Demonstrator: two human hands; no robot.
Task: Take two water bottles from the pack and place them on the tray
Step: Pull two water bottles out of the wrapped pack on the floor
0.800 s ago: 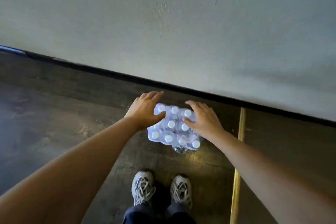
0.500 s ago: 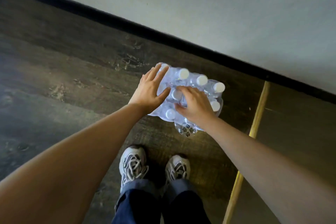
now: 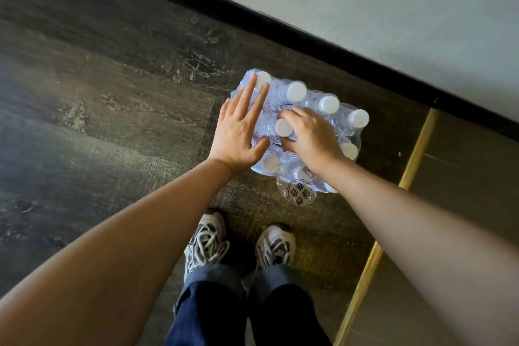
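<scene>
A shrink-wrapped pack of water bottles [image 3: 314, 104] with white caps stands on the dark wood floor, just ahead of my feet. My left hand [image 3: 238, 132] lies flat on the pack's left side, fingers spread. My right hand [image 3: 311, 137] curls around the neck of one bottle [image 3: 283, 127] in the middle of the pack, its white cap showing between thumb and fingers. No tray is in view.
A pale wall with a black skirting board [image 3: 309, 39] runs diagonally right behind the pack. A yellow strip [image 3: 393, 219] crosses the floor to the right. My two shoes [image 3: 241, 244] stand just below the pack.
The view has come closer to the pack. My left hand has flattened on the pack's left side. My right hand has closed around a middle bottle's neck.
</scene>
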